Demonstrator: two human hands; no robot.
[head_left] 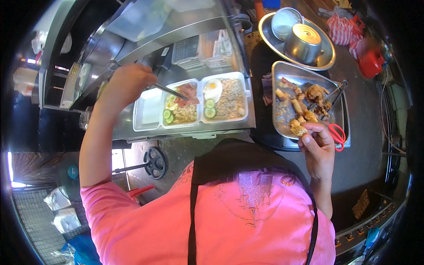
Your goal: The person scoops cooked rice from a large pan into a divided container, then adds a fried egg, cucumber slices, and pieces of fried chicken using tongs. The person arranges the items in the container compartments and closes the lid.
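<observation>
My left hand point(132, 81) is closed around a slim metal utensil point(167, 90), which may be tongs. Its tip touches pinkish-brown meat slices point(187, 93) on rice in the middle part of a white foam takeaway box point(145, 125). Cucumber slices point(168, 116) lie by that meat. Beside it, the right part holds fried rice point(229, 99), a fried egg point(213, 90) and more cucumber. Over the near edge of a metal tray point(282, 70), my right hand point(319, 148) pinches a golden fried piece point(297, 128). Other fried pieces point(318, 95) lie in the tray.
Red-handled scissors point(338, 138) and dark tongs point(338, 92) rest at the tray's right side. Behind it, a round metal basin point(327, 59) holds an upturned pot point(304, 44) and a bowl point(282, 24). White plastic baskets point(187, 53) stand beyond the takeaway box, under a metal shelf point(176, 35).
</observation>
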